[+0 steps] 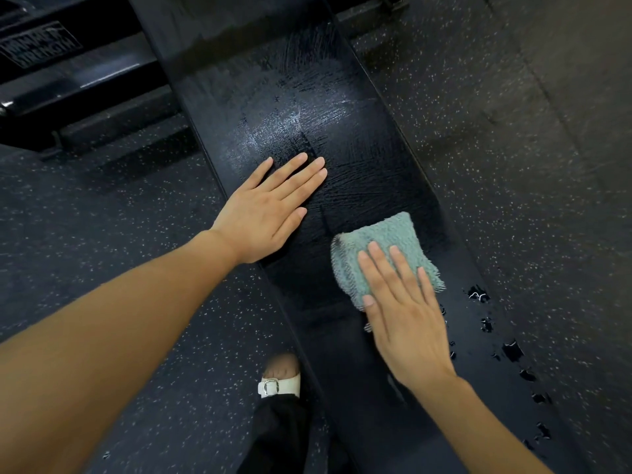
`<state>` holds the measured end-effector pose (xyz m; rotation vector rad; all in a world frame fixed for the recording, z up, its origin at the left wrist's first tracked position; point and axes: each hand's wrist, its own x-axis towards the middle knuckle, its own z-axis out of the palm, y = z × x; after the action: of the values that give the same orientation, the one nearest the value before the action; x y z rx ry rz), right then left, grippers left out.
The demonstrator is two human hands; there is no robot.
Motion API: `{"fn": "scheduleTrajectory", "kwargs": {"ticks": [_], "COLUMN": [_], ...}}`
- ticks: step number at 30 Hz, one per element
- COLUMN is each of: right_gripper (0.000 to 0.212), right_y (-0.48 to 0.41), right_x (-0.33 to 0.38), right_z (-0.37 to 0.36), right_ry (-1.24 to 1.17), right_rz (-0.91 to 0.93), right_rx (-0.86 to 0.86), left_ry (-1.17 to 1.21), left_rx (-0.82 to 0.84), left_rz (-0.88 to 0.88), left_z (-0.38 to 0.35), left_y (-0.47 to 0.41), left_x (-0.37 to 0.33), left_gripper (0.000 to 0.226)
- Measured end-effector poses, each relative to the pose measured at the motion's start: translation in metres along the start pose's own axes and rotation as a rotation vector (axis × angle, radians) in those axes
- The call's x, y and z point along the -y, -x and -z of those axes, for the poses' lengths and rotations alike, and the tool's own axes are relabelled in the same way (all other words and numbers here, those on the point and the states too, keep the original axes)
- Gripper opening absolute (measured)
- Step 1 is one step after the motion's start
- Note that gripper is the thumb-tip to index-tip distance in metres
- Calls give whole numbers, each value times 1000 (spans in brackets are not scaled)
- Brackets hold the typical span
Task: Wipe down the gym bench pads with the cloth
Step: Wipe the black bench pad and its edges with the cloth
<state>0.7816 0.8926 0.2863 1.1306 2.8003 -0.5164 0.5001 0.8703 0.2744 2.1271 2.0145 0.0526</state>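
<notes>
Right hand [403, 302]: laid flat, fingers straight and slightly spread, pressed onto the teal cloth [379, 241] at lower centre-right. The cloth is bunched on the bench pad [307, 97], near its right edge. Left hand [266, 210]: spread flat on bare pad at centre, arm extended from lower left. Label [37, 46], upper left: lettering is seen inverted, lower word apparently STRENGTH, rest blurred.

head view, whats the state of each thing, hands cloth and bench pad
bench pad, streaked wet across the middle, dark blotches by its right edge
left hand, flat on the pad, fingers straight
cloth, bunched, lying on the pad
right hand, fingers straight, pressing the cloth
white sandal, buckled
</notes>
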Motion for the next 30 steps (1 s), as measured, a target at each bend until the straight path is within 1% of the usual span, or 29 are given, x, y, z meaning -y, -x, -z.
{"fn": "scheduleTrajectory", "kwargs": {"ticks": [5, 12, 16, 26, 30], "right_gripper": [53, 56, 55, 54, 55], "right_y": [-9, -51, -47, 49, 55], "right_x": [-32, -35, -37, -49, -58], "right_z": [12, 18, 18, 11, 15], "right_ry": [-7, -31, -18, -31, -2], "right_rz": [-97, -191, -168, -112, -60], "right_rx": [-14, -71, -73, -4, 23], "left_ry": [3, -18, -25, -7, 8], "left_rx": [-2, -8, -5, -24, -33], "left_rz": [2, 15, 33, 138, 169], "left_z": [-1, -1, -2, -5, -7], "left_y": [0, 0, 0, 3, 5], "left_x": [-1, -2, -3, -21, -30], "left_gripper": [57, 57, 57, 58, 58]}}
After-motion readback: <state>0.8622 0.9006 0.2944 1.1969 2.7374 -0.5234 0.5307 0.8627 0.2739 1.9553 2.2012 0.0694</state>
